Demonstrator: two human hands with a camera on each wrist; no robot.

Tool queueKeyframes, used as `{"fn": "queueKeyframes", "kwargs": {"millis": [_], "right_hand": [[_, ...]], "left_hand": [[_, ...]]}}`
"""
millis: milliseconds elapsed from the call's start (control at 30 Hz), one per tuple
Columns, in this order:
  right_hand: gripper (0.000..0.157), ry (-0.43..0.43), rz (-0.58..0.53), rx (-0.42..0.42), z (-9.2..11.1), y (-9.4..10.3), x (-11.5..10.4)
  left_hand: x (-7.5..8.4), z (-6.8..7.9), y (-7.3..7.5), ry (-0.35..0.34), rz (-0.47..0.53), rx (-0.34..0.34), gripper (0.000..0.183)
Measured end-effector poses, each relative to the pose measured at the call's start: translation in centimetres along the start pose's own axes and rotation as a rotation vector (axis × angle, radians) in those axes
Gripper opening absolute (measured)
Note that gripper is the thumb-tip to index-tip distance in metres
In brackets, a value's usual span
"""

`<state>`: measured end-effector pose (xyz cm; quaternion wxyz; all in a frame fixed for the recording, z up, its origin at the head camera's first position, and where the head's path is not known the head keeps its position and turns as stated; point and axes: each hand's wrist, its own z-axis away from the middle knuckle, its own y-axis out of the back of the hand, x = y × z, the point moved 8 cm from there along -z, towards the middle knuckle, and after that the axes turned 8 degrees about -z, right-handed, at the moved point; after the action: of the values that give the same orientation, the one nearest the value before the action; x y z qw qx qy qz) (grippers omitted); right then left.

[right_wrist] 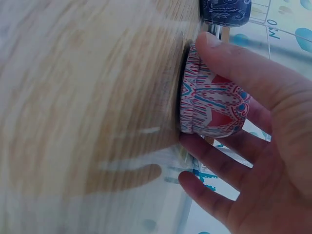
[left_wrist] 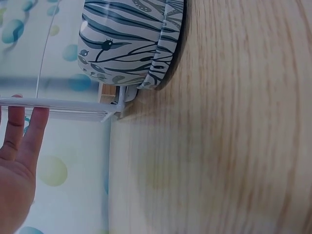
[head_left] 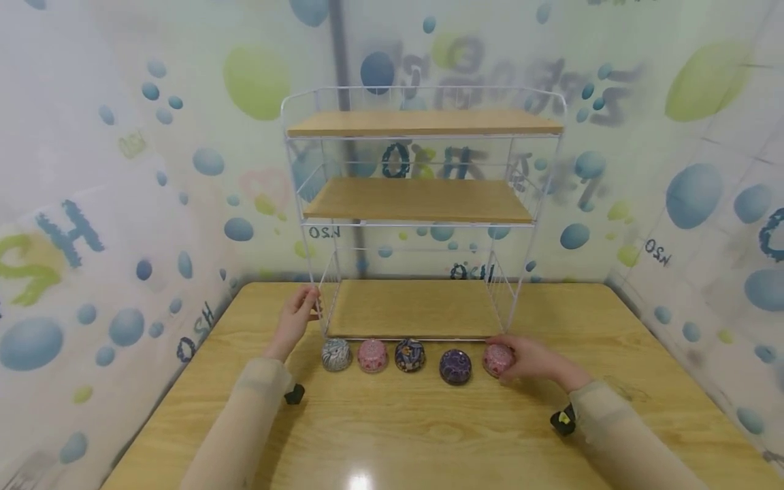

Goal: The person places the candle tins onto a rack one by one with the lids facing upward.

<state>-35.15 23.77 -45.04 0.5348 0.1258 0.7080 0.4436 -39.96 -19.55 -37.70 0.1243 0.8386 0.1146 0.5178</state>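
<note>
On the near counter (head_left: 392, 435), right-end pink tin (head_left: 497, 361) sits between thumb and fingers (right_wrist: 214, 158) of the right hand (head_left: 523, 357), gripped. Purple tin (head_left: 455, 367) near, leftward. Farther back, left hand (head_left: 297, 316) holds white rack (head_left: 419, 201) by its left front post.

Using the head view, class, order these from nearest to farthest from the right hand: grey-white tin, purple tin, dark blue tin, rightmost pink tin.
1. Rightmost pink tin: held in the right hand.
2. Purple tin: next along, leftward.
3. Dark blue tin: middle of the row.
4. Grey-white tin: far left end.
</note>
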Motion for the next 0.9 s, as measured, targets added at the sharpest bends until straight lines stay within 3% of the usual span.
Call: {"fn": "queueKeyframes", "kwargs": {"millis": [900], "right_hand": [[0.07, 0.009, -0.043, 0.03, 0.1, 1.1, -0.4]], "left_hand": [[0.1, 0.1, -0.1, 0.004, -0.02, 0.003, 0.019]]}}
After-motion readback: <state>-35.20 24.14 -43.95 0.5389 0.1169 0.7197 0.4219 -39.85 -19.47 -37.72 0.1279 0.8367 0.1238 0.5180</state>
